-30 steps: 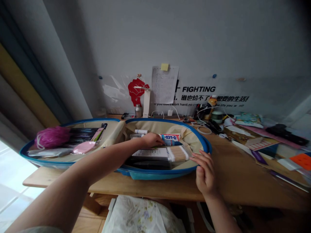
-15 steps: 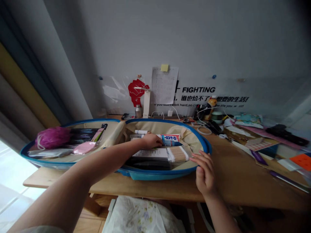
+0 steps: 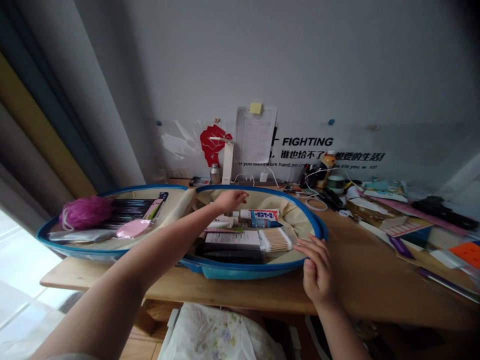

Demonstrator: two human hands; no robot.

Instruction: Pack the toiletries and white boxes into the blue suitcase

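An open blue-rimmed case (image 3: 240, 270) with beige lining lies on a wooden desk (image 3: 367, 280). My left hand (image 3: 229, 199) hovers over the far part of its right half, fingers loosely curled, and I cannot tell whether it holds anything. Below that hand lie a white and blue toothpaste tube (image 3: 262, 216), small white tubes (image 3: 221, 222), a white box (image 3: 232, 238) and a pack of cotton swabs (image 3: 275, 240). My right hand (image 3: 317, 267) rests on the case's right rim, fingers stretched out and holding nothing. The left half holds a purple bath puff (image 3: 84, 212) and a pink item (image 3: 132, 228).
Clutter covers the right of the desk: papers, a black device (image 3: 437, 206), an orange item (image 3: 465, 250), bottles and cables (image 3: 318, 172) by the wall. A paper sheet with a yellow note (image 3: 255, 132) hangs on the wall. A curtain (image 3: 56, 125) hangs left. A floral bag (image 3: 221, 335) sits below the desk edge.
My left hand has lifted off the toothpaste tube and moved toward the far rim of the case. The small tubes under it now show. My right hand has stayed on the rim.
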